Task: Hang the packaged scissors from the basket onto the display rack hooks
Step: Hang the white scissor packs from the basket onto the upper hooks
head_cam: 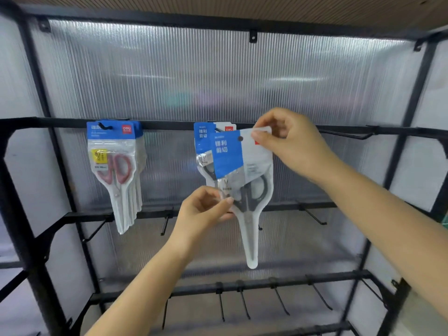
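Note:
I hold a packaged pair of grey-handled scissors (244, 180) in front of the rack's top rail (169, 125). My right hand (288, 144) pinches the packet's upper right corner beside its hang hole. My left hand (203, 207) pinches its lower left edge near the handles. The packet tilts slightly, its tip pointing down. Just behind it another grey-handled packet (203, 141) hangs on a middle hook. To the left, several packets of pink-handled scissors (116, 170) hang from a hook (104, 126). The basket is out of view.
The black metal display rack (31, 214) has a ribbed translucent back panel. A bare hook (349, 135) juts from the top rail at the right. More bare hooks (315, 215) line the middle rail and the lower rail (242, 301).

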